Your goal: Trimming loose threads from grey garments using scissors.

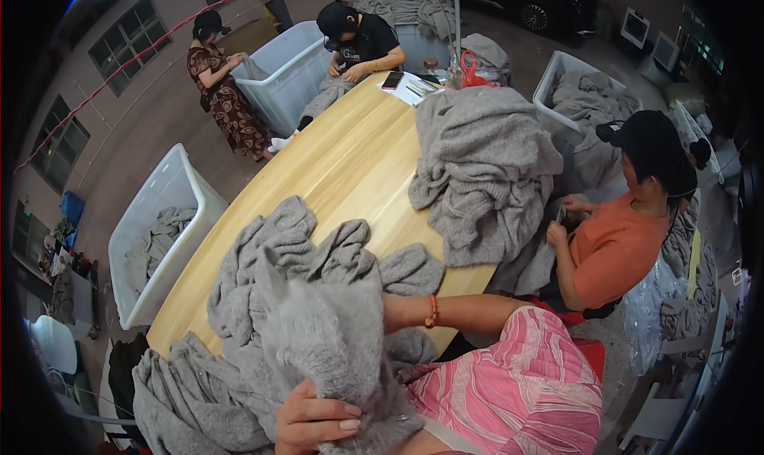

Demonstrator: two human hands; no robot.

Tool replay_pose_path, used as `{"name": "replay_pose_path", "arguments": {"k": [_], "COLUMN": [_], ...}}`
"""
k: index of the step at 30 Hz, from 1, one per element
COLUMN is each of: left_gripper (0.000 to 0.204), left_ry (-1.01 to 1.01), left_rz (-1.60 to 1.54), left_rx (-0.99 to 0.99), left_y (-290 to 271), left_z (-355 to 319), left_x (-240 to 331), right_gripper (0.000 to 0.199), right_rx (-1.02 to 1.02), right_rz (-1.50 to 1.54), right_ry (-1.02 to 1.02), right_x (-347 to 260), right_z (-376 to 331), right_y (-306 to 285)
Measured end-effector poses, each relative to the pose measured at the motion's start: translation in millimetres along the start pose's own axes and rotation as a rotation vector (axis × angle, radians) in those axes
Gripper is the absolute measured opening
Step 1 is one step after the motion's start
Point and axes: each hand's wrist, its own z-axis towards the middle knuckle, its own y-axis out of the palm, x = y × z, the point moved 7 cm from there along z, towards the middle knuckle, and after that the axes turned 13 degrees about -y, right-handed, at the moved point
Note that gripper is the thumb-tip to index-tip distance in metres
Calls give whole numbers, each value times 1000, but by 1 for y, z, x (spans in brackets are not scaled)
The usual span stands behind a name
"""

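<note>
A fuzzy grey knit sweater [322, 331] is held up close in front of me, partly smeared by motion. My left hand [318, 419] grips its lower edge, fingers bent around the fabric. From the right, my right hand [393, 313] reaches into or behind the sweater; a beaded bracelet [431, 312] shows at the wrist, but the fingers are hidden. Beneath and beyond it, more grey knitwear [263, 248] is spread over the wooden table [342, 148]. Another grey heap [195, 403] hangs at the near left edge.
A tall pile of grey knitwear [485, 168] stands on the table's right. Beside it sits a co-worker in orange [621, 248]; two others work at the far end. White bins [171, 232] with grey knitwear flank the table. A phone [392, 80] and papers [414, 90] lie far off.
</note>
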Motion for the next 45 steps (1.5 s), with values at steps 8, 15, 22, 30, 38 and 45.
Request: {"name": "replay_pose_path", "arguments": {"k": [8,15,22,30,38,45], "left_gripper": [21,38,43,37,51,56], "left_ry": [286,316,-40,94,-871,-796], "left_rz": [-87,-208,-154,23,-455,-414], "left_rx": [-532,-558,-909,-1063,-1074,-472], "left_y": [126,328,477,480,365,168], "left_z": [82,138,42,-16,-84,-100], "left_x": [-41,-78,-216,-252,-258,-235], "right_gripper": [61,55,36,44,37,17], "right_rx": [45,79,408,705,455,86], "right_rz": [-1168,-1512,-688,-512,-462,-270], "right_ry": [4,441,1270,1110,799,403], "right_x": [42,31,113,69,30,0], "right_z": [-9,-70,-287,-338,-234,-130], "right_y": [-288,-485,-395,-270,-211,-40]}}
